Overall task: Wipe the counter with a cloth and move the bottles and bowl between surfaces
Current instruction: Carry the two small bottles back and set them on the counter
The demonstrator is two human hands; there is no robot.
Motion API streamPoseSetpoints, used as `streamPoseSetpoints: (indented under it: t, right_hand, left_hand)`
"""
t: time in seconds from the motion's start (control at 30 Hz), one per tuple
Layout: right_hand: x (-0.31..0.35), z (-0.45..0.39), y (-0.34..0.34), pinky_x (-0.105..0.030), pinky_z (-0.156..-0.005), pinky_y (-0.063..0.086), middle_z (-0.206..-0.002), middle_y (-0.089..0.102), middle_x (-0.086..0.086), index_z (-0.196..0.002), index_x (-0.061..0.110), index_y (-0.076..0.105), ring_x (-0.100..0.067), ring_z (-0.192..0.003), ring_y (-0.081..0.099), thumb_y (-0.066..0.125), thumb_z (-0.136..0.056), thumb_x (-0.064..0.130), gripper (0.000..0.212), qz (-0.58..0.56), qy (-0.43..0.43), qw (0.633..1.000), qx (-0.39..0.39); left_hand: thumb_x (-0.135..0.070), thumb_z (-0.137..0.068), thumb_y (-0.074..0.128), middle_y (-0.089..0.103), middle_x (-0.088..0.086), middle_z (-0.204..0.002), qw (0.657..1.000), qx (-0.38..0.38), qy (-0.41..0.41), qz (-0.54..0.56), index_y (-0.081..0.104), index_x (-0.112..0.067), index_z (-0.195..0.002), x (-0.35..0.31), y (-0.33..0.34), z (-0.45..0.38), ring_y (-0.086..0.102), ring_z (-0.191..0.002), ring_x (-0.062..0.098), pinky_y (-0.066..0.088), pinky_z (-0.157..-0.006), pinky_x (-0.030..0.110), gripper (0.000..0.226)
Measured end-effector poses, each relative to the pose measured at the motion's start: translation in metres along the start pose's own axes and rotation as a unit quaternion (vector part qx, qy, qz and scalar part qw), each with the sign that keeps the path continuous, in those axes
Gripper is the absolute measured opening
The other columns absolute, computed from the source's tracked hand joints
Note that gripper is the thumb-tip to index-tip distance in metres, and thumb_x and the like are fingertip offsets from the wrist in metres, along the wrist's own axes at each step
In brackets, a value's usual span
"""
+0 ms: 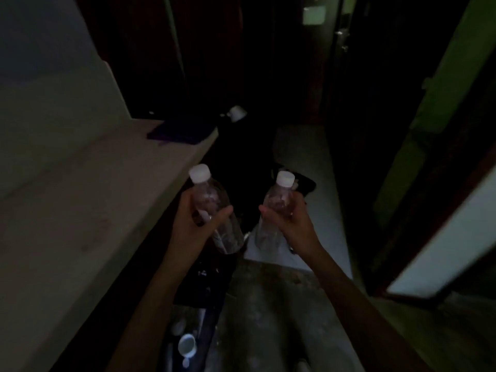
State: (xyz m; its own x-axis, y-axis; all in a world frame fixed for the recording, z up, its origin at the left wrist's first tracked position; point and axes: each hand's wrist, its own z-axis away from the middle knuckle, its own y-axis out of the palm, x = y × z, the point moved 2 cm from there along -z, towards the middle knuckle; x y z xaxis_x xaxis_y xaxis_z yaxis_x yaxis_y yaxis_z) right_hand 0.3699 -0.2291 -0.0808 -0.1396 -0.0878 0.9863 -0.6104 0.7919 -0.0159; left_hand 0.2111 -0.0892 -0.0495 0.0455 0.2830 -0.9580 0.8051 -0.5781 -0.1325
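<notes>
The room is dim. My left hand (197, 220) grips a clear plastic bottle with a white cap (226, 232) around its upper body, tilted slightly left. My right hand (288, 218) grips a second clear white-capped bottle (276, 196) the same way. Both bottles hang in the air over the floor, just right of the pale counter (88, 200), whose edge runs diagonally along the left. A dark blue cloth-like thing (182, 131) lies at the counter's far end. No bowl can be made out for certain.
A pale wall rises behind the counter at the left. A small white object (237, 112) shows beyond the counter's end. Small white items (187, 345) lie low near the counter's base. A grey floor strip (300, 154) runs ahead; a door (440, 232) stands at right.
</notes>
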Motion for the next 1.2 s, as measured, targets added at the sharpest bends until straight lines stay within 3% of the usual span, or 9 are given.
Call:
streamPoseSetpoints:
  t: [0.17,0.3,0.5,0.67,0.8,0.9,0.97,1.1,1.2]
  right_hand:
    - [0.015,-0.139,0.045,-0.019,-0.079,0.052,-0.107,0.068,-0.005,-0.115,0.014,0.051,-0.006,-0.092,0.068,0.080,-0.076,0.012,0.049,-0.039,-0.030,0.993,0.107]
    - [0.050,-0.221,0.109,-0.018,-0.078,0.053,-0.104,0.067,0.002,-0.117,0.013,0.049,-0.003,-0.091,0.067,0.079,-0.077,0.011,0.051,-0.071,-0.064,0.969,0.227]
    - [0.066,-0.294,0.226,-0.039,-0.089,0.054,-0.104,0.070,-0.001,-0.104,0.029,0.052,-0.017,-0.095,0.070,0.084,-0.071,0.024,0.046,-0.092,-0.098,0.925,0.355]
    - [0.067,-0.345,0.309,-0.043,-0.100,0.050,-0.117,0.065,0.000,-0.116,0.023,0.052,-0.016,-0.111,0.064,0.084,-0.056,0.055,0.075,-0.092,-0.113,0.903,0.404]
    - [0.066,-0.396,0.364,-0.037,-0.100,0.049,-0.115,0.064,-0.003,-0.116,0.017,0.052,-0.020,-0.110,0.062,0.086,-0.061,0.039,0.069,-0.071,-0.110,0.901,0.414]
    - [0.058,-0.430,0.393,-0.027,-0.090,0.050,-0.110,0.062,-0.002,-0.116,0.014,0.049,-0.018,-0.104,0.061,0.082,-0.073,0.016,0.054,-0.075,-0.094,0.904,0.411]
    - [0.051,-0.444,0.411,-0.028,-0.089,0.051,-0.109,0.062,-0.002,-0.115,0.017,0.049,-0.019,-0.104,0.062,0.082,-0.072,0.014,0.054,-0.071,-0.083,0.904,0.414]
    - [0.035,-0.468,0.440,-0.032,-0.095,0.048,-0.117,0.061,-0.005,-0.121,0.012,0.048,-0.020,-0.109,0.060,0.083,-0.072,0.015,0.060,-0.044,-0.097,0.899,0.425]
    - [0.026,-0.484,0.458,-0.034,-0.098,0.046,-0.119,0.059,-0.005,-0.120,0.011,0.046,-0.022,-0.114,0.058,0.082,-0.073,0.012,0.059,-0.046,-0.099,0.895,0.434]
  left_hand:
    - [-0.005,-0.083,0.076,0.069,-0.002,-0.105,0.987,-0.148,0.049,-0.037,0.056,-0.005,-0.119,-0.031,-0.026,-0.087,0.067,-0.087,-0.005,0.051,-0.073,0.006,0.041]
    - [-0.009,-0.083,0.077,0.069,-0.010,-0.100,0.963,-0.246,0.063,-0.090,0.056,-0.020,-0.115,-0.047,-0.072,-0.144,0.066,-0.088,-0.009,0.049,-0.073,0.003,0.039]
    - [-0.014,-0.077,0.084,0.064,-0.001,-0.107,0.914,-0.366,0.056,-0.166,0.055,-0.008,-0.124,-0.034,-0.144,-0.190,0.063,-0.085,-0.014,0.050,-0.074,0.011,0.056]
    - [-0.015,-0.076,0.085,0.062,0.007,-0.111,0.894,-0.397,0.036,-0.204,0.053,-0.014,-0.121,0.004,-0.190,-0.231,0.061,-0.093,0.002,0.051,-0.079,0.024,0.055]
    - [-0.013,-0.074,0.086,0.059,-0.004,-0.099,0.879,-0.427,0.025,-0.209,0.049,-0.014,-0.112,0.032,-0.215,-0.273,0.059,-0.083,-0.009,0.050,-0.077,0.023,0.053]
    - [-0.009,-0.072,0.086,0.057,0.004,-0.104,0.877,-0.437,0.020,-0.201,0.047,-0.011,-0.111,0.043,-0.221,-0.308,0.058,-0.090,0.006,0.053,-0.082,0.033,0.055]
    - [-0.008,-0.071,0.087,0.057,0.009,-0.104,0.872,-0.445,0.021,-0.201,0.046,-0.009,-0.108,0.052,-0.222,-0.331,0.057,-0.093,0.016,0.054,-0.083,0.040,0.056]
    - [-0.013,-0.071,0.088,0.057,0.012,-0.113,0.873,-0.437,-0.006,-0.214,0.047,-0.004,-0.113,0.067,-0.218,-0.375,0.057,-0.100,0.018,0.052,-0.081,0.029,0.060]
    - [-0.014,-0.071,0.089,0.056,0.014,-0.117,0.866,-0.448,-0.007,-0.223,0.048,-0.001,-0.119,0.072,-0.214,-0.401,0.058,-0.104,0.021,0.054,-0.089,0.039,0.065]
